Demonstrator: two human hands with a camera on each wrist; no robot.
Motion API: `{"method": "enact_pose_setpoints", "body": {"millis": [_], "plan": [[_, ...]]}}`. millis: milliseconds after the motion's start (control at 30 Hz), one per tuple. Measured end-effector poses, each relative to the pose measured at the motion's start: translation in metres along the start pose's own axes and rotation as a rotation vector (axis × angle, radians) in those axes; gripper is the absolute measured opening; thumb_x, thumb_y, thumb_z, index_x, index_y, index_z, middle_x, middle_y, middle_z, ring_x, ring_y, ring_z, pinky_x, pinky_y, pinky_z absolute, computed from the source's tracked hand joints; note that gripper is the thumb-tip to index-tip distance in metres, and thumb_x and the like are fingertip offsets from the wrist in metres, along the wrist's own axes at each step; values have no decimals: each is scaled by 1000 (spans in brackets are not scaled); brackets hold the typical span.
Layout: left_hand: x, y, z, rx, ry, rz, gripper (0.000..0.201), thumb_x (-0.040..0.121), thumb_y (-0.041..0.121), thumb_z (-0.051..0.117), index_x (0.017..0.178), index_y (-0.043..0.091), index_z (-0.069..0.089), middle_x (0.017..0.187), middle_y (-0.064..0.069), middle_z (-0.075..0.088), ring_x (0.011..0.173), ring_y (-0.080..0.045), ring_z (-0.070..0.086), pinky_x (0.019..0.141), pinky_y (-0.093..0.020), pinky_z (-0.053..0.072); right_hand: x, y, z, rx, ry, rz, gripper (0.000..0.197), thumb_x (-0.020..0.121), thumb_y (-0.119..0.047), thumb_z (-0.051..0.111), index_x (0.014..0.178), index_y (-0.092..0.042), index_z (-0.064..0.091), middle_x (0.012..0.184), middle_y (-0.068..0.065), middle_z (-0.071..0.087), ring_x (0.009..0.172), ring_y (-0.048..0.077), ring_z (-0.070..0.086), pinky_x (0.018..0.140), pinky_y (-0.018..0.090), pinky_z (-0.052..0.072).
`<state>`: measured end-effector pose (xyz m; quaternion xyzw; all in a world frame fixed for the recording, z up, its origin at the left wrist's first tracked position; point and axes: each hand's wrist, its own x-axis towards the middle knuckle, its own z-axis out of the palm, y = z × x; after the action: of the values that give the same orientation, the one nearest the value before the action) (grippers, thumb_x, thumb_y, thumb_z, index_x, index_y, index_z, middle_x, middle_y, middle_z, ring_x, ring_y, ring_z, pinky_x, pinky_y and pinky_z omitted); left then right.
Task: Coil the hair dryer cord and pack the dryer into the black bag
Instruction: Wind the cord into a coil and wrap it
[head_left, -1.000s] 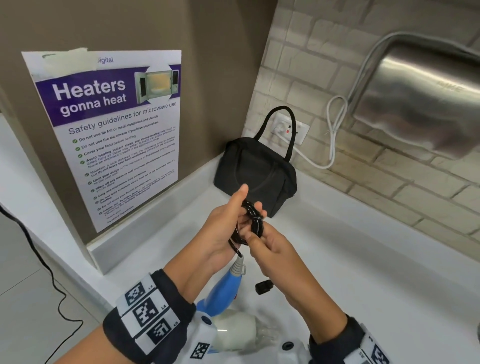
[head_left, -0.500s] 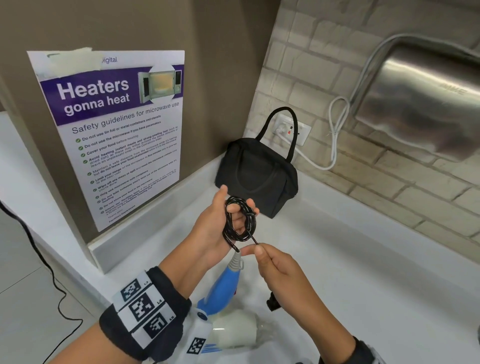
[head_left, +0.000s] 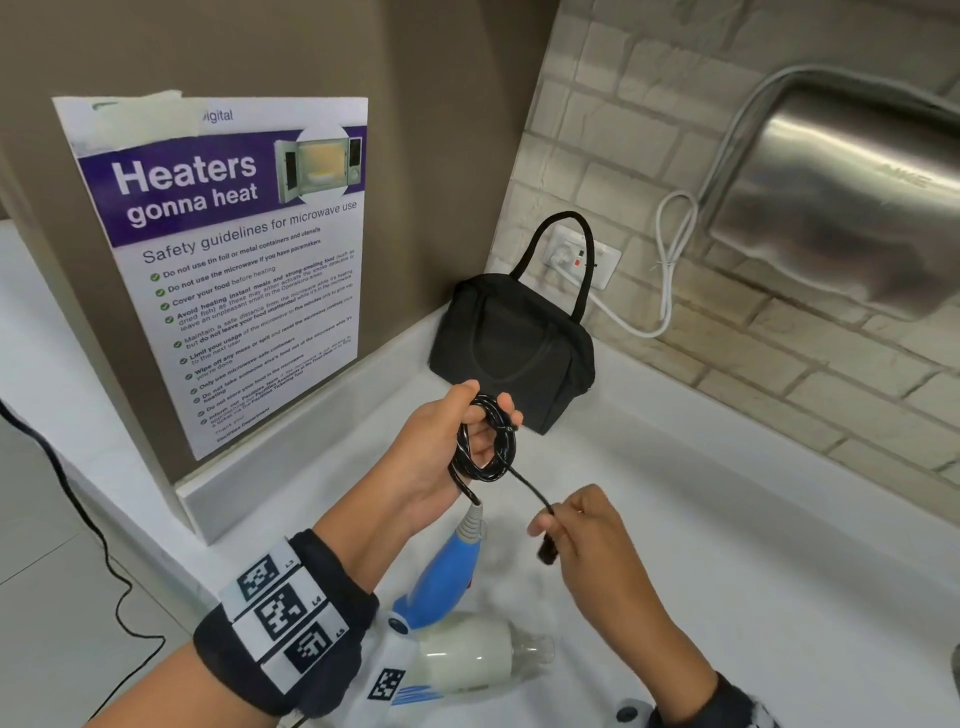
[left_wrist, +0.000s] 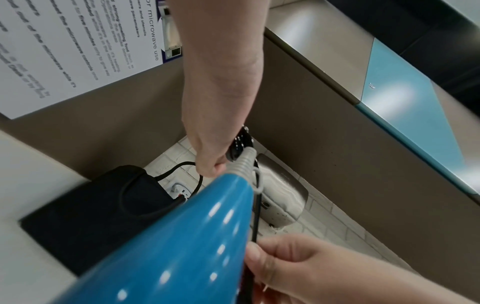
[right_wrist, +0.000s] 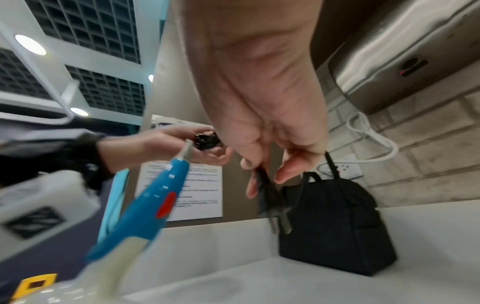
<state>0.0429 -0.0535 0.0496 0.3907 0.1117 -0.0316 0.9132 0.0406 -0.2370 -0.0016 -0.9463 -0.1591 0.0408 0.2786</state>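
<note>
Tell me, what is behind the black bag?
Behind the black bag is the brick wall with a white socket, a plug in it. The bag covers the wall's bottom part, so anything down there stays hidden.

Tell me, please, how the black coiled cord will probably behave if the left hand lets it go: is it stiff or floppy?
Probably floppy but springy. The cord keeps its loops only while the left hand grips them, so they would likely loosen. The free end sags toward the right hand, and the plug hanging below might pull it down.
</note>
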Motion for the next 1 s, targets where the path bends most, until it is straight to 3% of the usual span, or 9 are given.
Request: {"method": "enact_pose_setpoints", "body": {"millis": [100,267,400,500,567,733,800,900,1000], "plan": [[-1,-6,4,32,7,-5,26,99,26,41,93,6,57,81,-1,67,81,-15,68,63,-19,53,14,0,-4,91,81,58,27,99,-13,41,92,-17,67,92,-4,53,74,6,59,67,7,42],[0,-10,7,145,53,42,34,98,31,41,86,10,66,75,2,71,93,-18,65,100,-32,44,25,-17,-5,872,32,309,28,99,-19,42,100,-11,69,94,6,74,86,11,72,82,20,54],[4,-13,5,189,154,37,35,96,36,43,97,8,65,80,5,75,100,-16,63,83,-27,49,32,-32,-9,1358,5,392,24,97,0,42,105,2,65,102,12,72,90,14,72,75,17,57],[6,-15,2,177,185,59,33,96,36,44,84,13,65,73,10,74,105,-17,57,107,-35,38,36,-39,-8,1567,18,409,22,94,8,42,107,9,60,105,15,69,84,13,73,68,18,58],[9,-15,0,149,180,57,32,96,36,44,87,12,64,80,8,76,104,-16,59,111,-37,35,36,-40,-7,1625,10,436,25,93,11,41,107,7,62,106,16,69,83,14,73,66,19,58],[14,-15,-4,-14,147,9,32,97,34,42,114,13,59,113,-5,70,97,-14,64,86,-29,51,34,-38,2,1608,4,452,33,89,17,41,97,-1,67,94,12,74,82,14,73,70,19,58],[13,-16,-2,-29,144,4,37,98,32,41,108,-1,56,107,-5,69,89,-13,65,76,-29,51,35,-37,6,1613,-12,463,32,89,16,43,102,0,67,99,14,73,86,16,73,74,21,59],[13,-17,1,15,131,14,36,98,31,40,104,4,63,92,-5,68,75,-13,64,63,-26,54,36,-41,12,1705,-64,469,34,89,19,40,107,4,64,102,17,71,89,17,72,79,23,58],[13,-17,1,68,133,23,38,97,32,39,96,4,65,79,-7,66,70,-16,64,56,-27,55,33,-50,14,1841,-122,472,38,89,20,33,92,5,68,88,16,74,82,17,73,76,24,59]]}}
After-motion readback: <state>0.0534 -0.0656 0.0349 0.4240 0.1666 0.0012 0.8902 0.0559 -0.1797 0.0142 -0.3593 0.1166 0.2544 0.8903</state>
